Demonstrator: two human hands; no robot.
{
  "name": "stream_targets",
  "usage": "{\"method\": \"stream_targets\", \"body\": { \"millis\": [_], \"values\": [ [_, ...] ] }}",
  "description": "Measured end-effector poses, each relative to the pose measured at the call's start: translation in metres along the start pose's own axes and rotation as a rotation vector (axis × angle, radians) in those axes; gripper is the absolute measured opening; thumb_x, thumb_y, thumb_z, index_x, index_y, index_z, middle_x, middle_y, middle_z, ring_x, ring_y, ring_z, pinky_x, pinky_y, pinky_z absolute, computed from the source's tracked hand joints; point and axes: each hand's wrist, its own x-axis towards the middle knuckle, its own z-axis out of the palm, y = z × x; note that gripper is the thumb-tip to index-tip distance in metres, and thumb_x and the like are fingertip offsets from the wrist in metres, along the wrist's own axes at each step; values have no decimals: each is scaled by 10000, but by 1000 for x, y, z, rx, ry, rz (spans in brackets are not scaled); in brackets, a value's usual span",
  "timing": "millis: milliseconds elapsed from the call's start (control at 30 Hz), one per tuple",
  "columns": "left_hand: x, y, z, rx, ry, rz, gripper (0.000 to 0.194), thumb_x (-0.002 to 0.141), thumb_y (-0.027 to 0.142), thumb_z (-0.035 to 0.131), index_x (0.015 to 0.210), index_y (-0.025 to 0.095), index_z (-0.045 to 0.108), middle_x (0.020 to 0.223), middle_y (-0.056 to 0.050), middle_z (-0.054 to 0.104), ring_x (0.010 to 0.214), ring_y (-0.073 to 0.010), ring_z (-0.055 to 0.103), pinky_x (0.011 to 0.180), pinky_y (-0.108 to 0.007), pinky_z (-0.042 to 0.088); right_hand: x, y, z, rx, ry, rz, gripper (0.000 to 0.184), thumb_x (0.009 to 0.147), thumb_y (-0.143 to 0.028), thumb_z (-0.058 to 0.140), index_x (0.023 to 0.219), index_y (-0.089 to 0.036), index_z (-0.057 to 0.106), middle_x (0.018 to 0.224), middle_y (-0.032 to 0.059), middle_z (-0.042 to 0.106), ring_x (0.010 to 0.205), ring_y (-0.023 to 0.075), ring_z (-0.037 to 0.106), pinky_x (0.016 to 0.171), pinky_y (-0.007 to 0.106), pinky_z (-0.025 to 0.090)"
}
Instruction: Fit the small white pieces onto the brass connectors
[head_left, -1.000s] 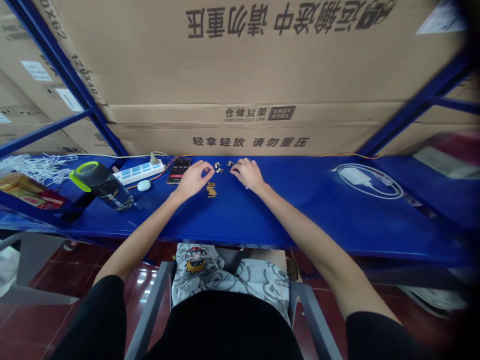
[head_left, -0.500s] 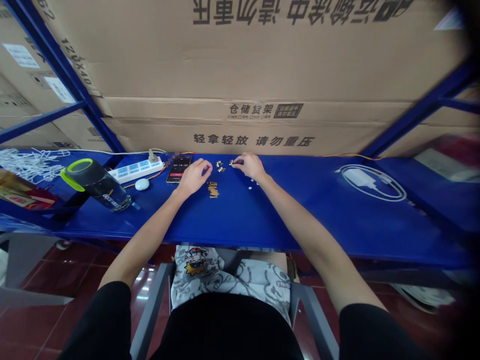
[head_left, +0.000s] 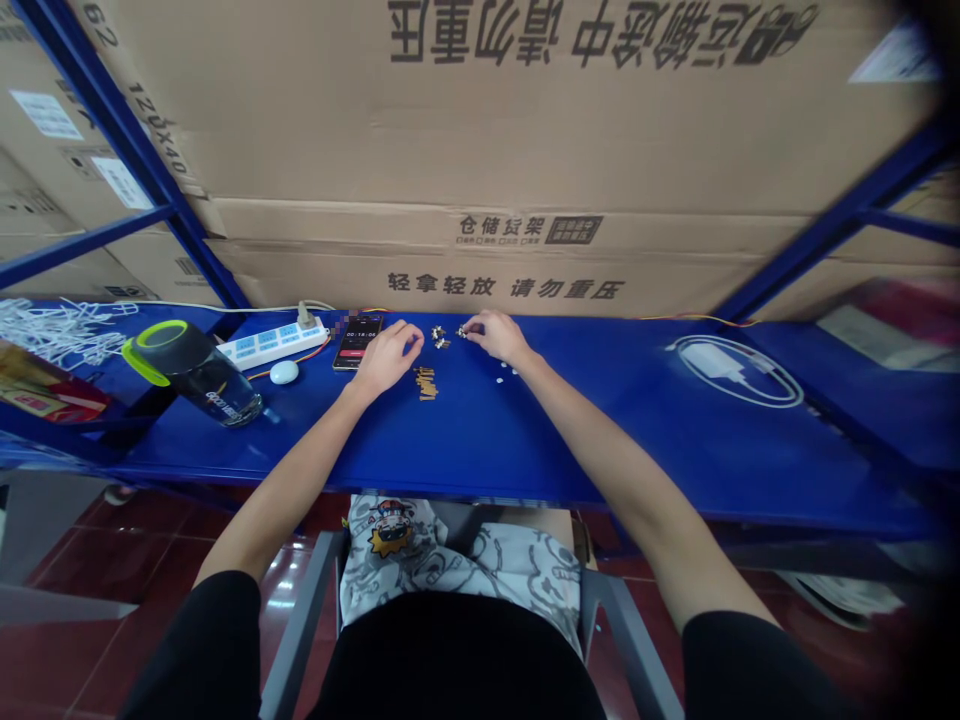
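Observation:
My left hand (head_left: 388, 356) rests on the blue shelf top (head_left: 525, 430), fingers curled in a pinch; what it holds is too small to name. My right hand (head_left: 496, 335) lies just right of it, fingertips pinched on a tiny dark part at its left edge. Between the hands lie a few small dark metal parts (head_left: 439, 336). A little heap of small brass-coloured pieces (head_left: 427, 382) sits just below and right of my left hand. Two tiny white bits (head_left: 507, 375) lie beside my right wrist.
A phone (head_left: 358, 339) with a running timer lies left of my left hand, then a white earbud case (head_left: 284, 372), a power strip (head_left: 275, 343) and a bottle with a green lid (head_left: 191, 372). A coiled white charger (head_left: 735, 368) lies at right. Cardboard boxes (head_left: 495, 150) wall the back.
My right hand has shifted slightly left and away from me, onto the dark parts. My left hand has barely moved. The camera view has drifted a little.

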Motion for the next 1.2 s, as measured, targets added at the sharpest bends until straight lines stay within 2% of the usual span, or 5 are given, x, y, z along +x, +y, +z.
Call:
{"method": "stream_targets", "body": {
  "millis": [367, 600, 867, 1033, 1200],
  "values": [
    [0, 1, -1, 2, -30, -1, 149, 1014, 243, 519, 977, 210, 659, 986, -38, 645, 892, -181, 629, 822, -306, 513, 0, 5, -1, 1, -47, -36, 80, 894, -231, 699, 917, -245, 775, 1007, 44, 727, 956, 216, 656, 852, 346, 480],
    [0, 0, -1, -4, -45, 1, 155, 1018, 250, 515, 986, 210, 661, 976, -38, 639, 889, -185, 634, 817, -312, 518, 2, 5, -2, -9, -70, -57, 193, 895, -242, 707, 1080, -268, 755, 983, 31, 721, 920, 204, 647, 814, 328, 483],
    [0, 1, -1, 12, -44, 9, 155, 1015, 252, 513, 988, 216, 662, 990, -41, 648, 901, -183, 638, 797, -298, 522, -3, 3, -5, -55, -79, -104, 197, 929, -232, 654, 1093, -277, 753, 1089, 60, 691, 1040, 237, 626, 920, 380, 470],
    [0, -1, 1, 12, -45, 9, 158, 1016, 264, 515, 990, 217, 663, 997, -38, 649, 902, -182, 641, 784, -293, 520, 1, 4, -5, -60, -109, -111, 165, 939, -229, 643, 1046, -273, 761, 1107, 54, 703, 1069, 235, 625, 934, 377, 469],
    [-1, -1, 0, 16, -51, 11, 157, 1016, 264, 515, 985, 219, 663, 976, -37, 640, 889, -186, 639, 784, -304, 521, 0, 0, -8, -64, -140, -109, 103, 920, -230, 669, 962, -237, 762, 1057, 57, 718, 1013, 230, 643, 893, 357, 484]
  ]
}}
